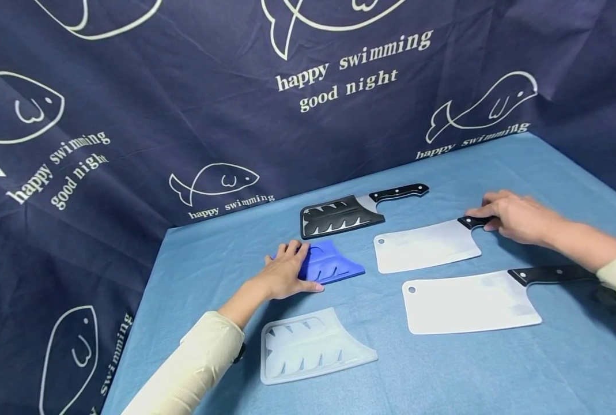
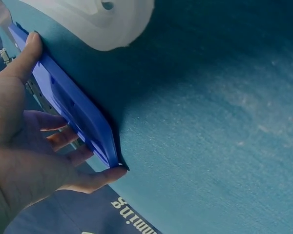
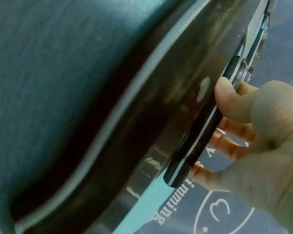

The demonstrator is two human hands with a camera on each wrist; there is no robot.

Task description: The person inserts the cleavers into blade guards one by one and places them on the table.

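My left hand [image 1: 284,274] spans the blue blade cover [image 1: 332,266], thumb at its near edge and fingers over its left part; in the left wrist view a fingertip meets a corner of the blue cover [image 2: 83,112]. The right hand [image 1: 522,218] grips the black handle of the upper white-bladed cleaver [image 1: 424,248], thumb against one side of the handle [image 3: 200,131] in the right wrist view. This cleaver's blade lies bare, pointing left towards the blue cover. Below it lies a second bare cleaver [image 1: 468,302], its handle end partly hidden by the right forearm.
A translucent white blade cover [image 1: 313,349] lies nearest the front, below the left hand. Towards the back, a cleaver sits in a black blade cover [image 1: 341,217]. A blue cloth [image 1: 214,248] covers the table, and a dark printed curtain [image 1: 225,104] hangs behind.
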